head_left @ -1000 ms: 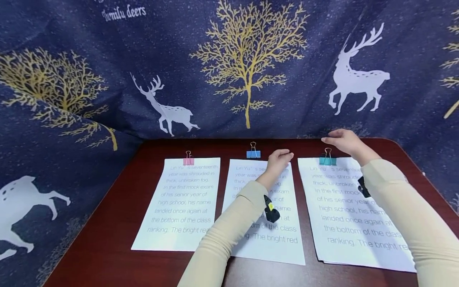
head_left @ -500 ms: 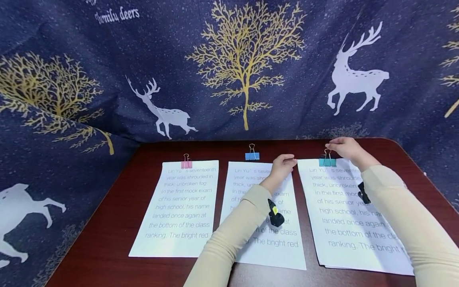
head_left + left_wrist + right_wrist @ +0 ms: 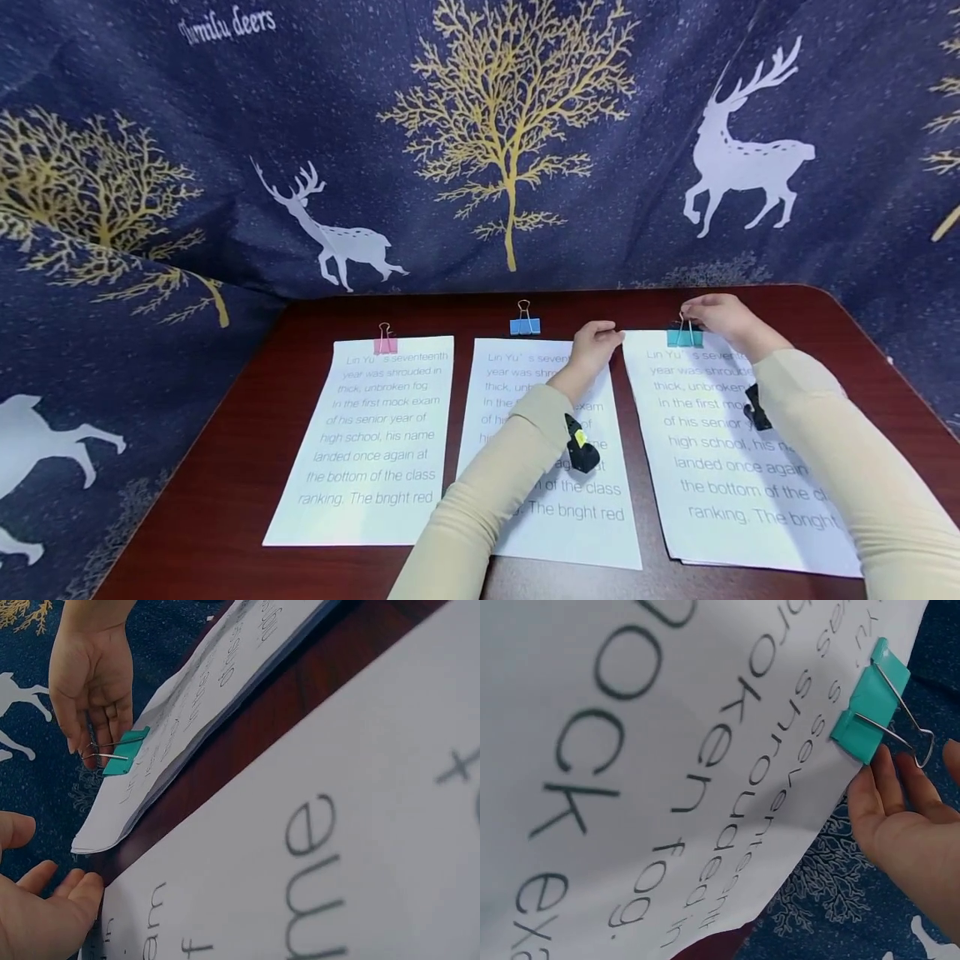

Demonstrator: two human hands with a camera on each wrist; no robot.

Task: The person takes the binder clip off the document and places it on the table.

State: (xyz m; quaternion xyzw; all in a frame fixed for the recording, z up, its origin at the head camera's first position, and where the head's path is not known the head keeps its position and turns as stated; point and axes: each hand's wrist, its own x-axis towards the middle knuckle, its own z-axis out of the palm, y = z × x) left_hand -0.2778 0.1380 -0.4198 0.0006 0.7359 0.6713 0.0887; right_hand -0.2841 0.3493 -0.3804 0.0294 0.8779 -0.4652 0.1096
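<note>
A teal binder clip point(image 3: 686, 337) grips the top edge of the right-hand paper stack point(image 3: 720, 450), its wire handles upright. My right hand point(image 3: 733, 323) is at those handles from the right; in the right wrist view, its fingers point(image 3: 889, 799) lie under the clip point(image 3: 874, 701), with the thumb apart. My left hand point(image 3: 590, 354) hovers over the top right of the middle paper point(image 3: 555, 533), fingertips close to the right stack's top left corner. Seen by the left wrist camera, this hand point(image 3: 45, 919) has its thumb apart and holds nothing.
A pink clip point(image 3: 386, 345) sits on the left paper point(image 3: 352, 517). Behind the middle paper's top edge is a blue clip point(image 3: 525, 326). A dark blue cloth point(image 3: 600, 233) with deer and trees hangs behind the brown table point(image 3: 217, 475).
My right hand has moved down to the teal clip's handles. My left hand has shifted slightly right, to the right stack's corner. The head view has shifted a little.
</note>
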